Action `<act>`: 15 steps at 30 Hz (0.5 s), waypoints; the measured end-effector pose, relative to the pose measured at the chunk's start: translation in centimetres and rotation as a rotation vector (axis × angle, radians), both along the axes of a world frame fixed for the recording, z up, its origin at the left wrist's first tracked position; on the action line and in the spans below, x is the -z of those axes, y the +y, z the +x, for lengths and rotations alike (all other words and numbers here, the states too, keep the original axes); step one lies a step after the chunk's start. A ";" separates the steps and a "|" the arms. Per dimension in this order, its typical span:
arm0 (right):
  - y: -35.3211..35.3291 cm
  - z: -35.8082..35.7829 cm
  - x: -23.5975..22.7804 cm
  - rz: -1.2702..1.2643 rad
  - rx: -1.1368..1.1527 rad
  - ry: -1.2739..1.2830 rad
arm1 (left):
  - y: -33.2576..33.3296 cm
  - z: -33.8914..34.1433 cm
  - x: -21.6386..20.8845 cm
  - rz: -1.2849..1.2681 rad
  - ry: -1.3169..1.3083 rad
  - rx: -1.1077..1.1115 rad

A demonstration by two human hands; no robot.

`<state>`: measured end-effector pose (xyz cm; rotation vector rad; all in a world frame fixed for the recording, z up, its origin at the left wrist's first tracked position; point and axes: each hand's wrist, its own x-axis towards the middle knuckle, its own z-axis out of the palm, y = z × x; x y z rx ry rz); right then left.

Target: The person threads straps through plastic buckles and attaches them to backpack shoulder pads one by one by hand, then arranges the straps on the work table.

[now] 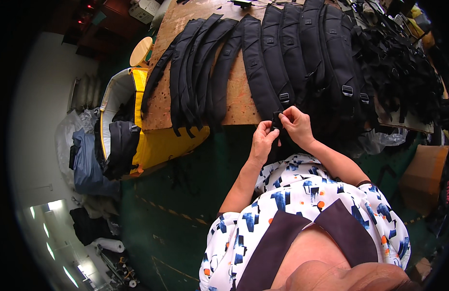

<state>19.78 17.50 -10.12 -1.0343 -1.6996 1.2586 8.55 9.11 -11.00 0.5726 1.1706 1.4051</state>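
1. Your left hand and right hand both pinch one black strap end, centre frame.
2. Holding it taut at the wooden table edge likely steadies it.
3. Padded straps lie in rows above.

Padded black straps lie fanned across the wooden table's left half, while a yellow bin holding dark cloth sits off its left edge.

left hand + right hand: pinching black strap | wooden table edge
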 end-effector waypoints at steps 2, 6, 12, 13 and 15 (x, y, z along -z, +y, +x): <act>0.0 0.0 0.5 0.030 0.020 0.006 | 0.1 0.1 0.0 0.019 -0.025 -0.014; -0.2 -0.1 0.4 0.019 0.041 0.027 | 0.2 0.2 0.0 -0.003 -0.005 0.002; 0.1 -0.1 0.7 0.065 0.054 -0.027 | 0.2 0.8 -0.5 -0.021 0.108 0.008; 0.0 0.0 0.7 0.066 0.053 -0.027 | 0.2 0.8 -0.5 -0.026 0.121 0.017; -0.2 0.3 0.7 0.283 0.020 -0.040 | 0.2 0.5 -0.3 -0.021 0.069 -0.001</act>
